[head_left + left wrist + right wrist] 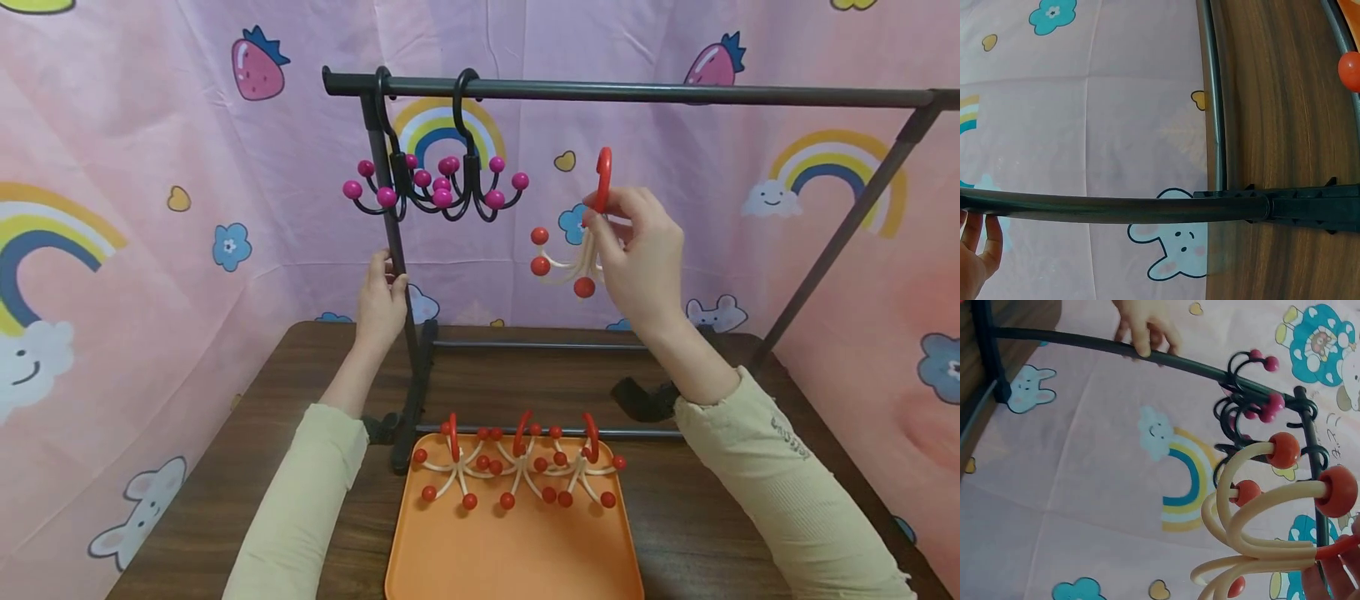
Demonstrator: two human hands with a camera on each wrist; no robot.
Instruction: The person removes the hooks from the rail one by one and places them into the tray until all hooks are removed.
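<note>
My right hand (645, 254) pinches the red hook of a cream multi-armed hanger (603, 167) with red ball tips, raised in front of the rack and below its top rail (637, 93). In the right wrist view, the cream arms of this hanger (1272, 547) spread out close to the camera. The fingers of my left hand (381, 304) grip the rack's left post (411, 333). Two black hangers (470, 171) with pink ball tips hang near the rail's left end. On an orange tray (510, 558) lie three cream hangers (522, 471) with red hooks and balls.
The dark rack stands on a brown wooden table (330, 483), its lower crossbar (652, 433) running just behind the tray. A slanted right post (840, 233) holds up the rail's other end. Behind everything hangs a patterned pink and purple cloth (300, 167).
</note>
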